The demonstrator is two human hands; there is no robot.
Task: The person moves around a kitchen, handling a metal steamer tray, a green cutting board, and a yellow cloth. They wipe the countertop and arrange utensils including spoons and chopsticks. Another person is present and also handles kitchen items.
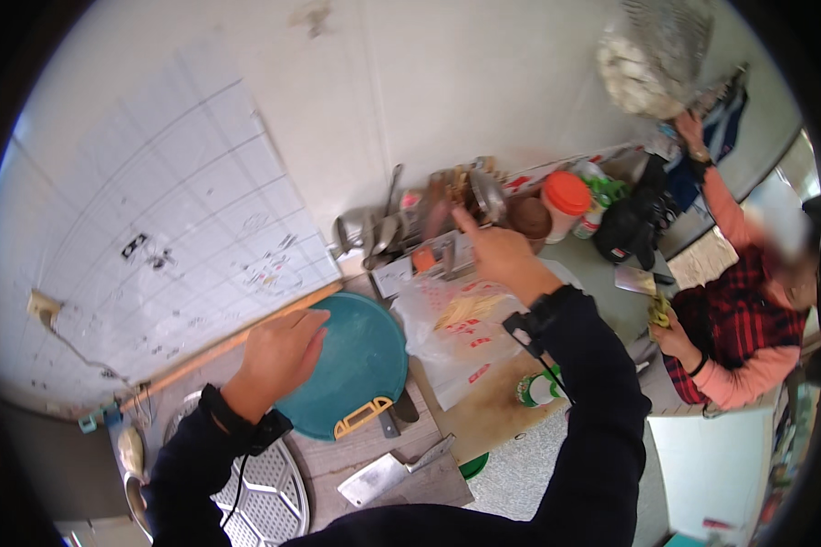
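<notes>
Above the left edge of a round teal cutting board (362, 342) is my left hand (280, 362), fingers together, thumb a little apart, with nothing seen in it. The board has a yellow handle (362, 417). My right hand (503, 256) reaches over a white plastic bag (427, 349) with red print, which holds thin pale sticks or strips (471, 309). Its index finger extends towards blurred utensils and containers against the wall; the other fingers are mostly hidden. A metal cleaver (376, 478) lies in front of the board on the wood-look tabletop (321, 472).
At right, a person in a checked apron (715, 314) holds a yellow-green item (659, 311) and reaches up to a hanging bag (646, 68). A second cleaver (635, 279), a red-lidded jar (565, 198) and a black bag (629, 229) are nearby. Perforated metal trays (270, 489) lie lower left.
</notes>
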